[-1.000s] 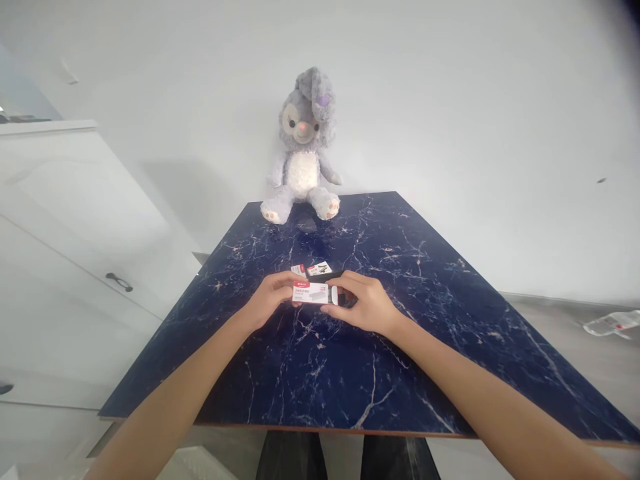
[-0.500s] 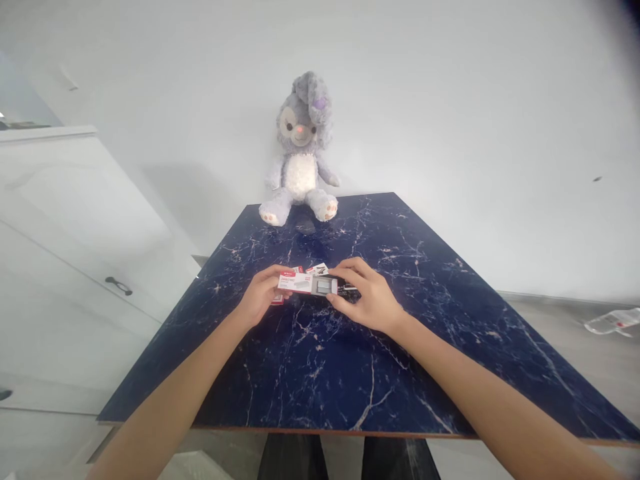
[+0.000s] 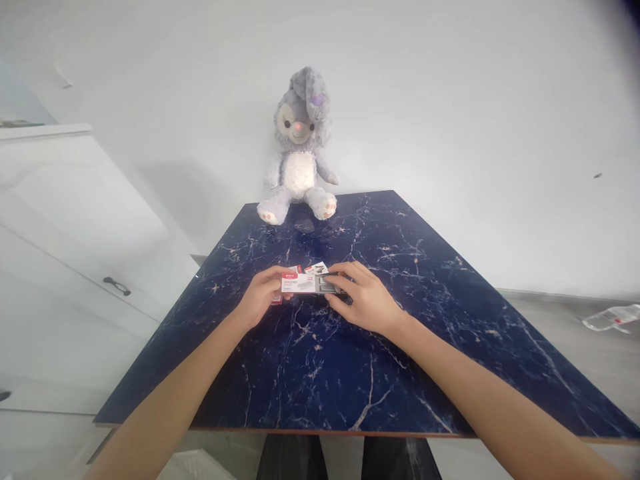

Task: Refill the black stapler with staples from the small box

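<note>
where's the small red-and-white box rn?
Head view, centre: the box is gripped between the left hand and right hand at the middle of the table, well in front of the plush rabbit at the far edge.

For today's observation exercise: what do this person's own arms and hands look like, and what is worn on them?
Both arms are bare as far as the view shows: no sleeve on the left forearm or the right forearm. The left hand and the right hand wear no gloves, and no watch, bracelet or ring is visible.
</note>
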### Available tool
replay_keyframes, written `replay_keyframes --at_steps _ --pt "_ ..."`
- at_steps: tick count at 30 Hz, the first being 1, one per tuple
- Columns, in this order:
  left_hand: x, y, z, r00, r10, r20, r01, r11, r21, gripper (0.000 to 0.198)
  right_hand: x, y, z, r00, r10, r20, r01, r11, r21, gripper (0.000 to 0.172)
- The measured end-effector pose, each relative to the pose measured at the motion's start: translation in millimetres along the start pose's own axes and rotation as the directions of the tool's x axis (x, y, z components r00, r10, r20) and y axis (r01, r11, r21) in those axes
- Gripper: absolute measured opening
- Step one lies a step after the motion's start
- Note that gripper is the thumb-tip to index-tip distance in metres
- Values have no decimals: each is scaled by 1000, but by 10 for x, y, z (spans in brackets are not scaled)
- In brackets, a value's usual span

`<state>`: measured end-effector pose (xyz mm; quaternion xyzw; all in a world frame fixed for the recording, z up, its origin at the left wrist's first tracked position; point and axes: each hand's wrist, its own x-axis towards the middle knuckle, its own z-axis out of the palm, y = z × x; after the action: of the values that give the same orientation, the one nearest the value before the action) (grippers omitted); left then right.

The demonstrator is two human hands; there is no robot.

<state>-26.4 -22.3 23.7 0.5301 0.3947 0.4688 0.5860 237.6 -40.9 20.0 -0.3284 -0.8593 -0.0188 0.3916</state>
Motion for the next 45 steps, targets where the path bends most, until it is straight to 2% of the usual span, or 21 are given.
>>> replay_keyframes --at_steps 6,13,20,31,39,45 --pt "0 7 7 1000 -11 -21 12 1000 14 20 12 -24 -20 999 30 -14 -31 1000 -2 27" --pt "-6 18 23 999 -8 -32 11 997 71 20 17 -22 -41 998 55 14 -56 995 85 17" --pt "-14 3 -5 1000 20 -7 -18 988 155 26 24 -40 -55 999 47 15 -47 999 -5 28" --pt "-14 -5 26 1000 18 10 -20 987 157 27 35 -55 -53 998 66 22 -68 985 159 13" --pt "8 -90 -32 999 24 37 -31 978 205 28 35 -33 -37 996 84 27 -87 986 140 7" --pt "8 -89 -6 998 -8 59 -1 987 164 27 66 -54 -50 998 63 29 -66 987 149 10"
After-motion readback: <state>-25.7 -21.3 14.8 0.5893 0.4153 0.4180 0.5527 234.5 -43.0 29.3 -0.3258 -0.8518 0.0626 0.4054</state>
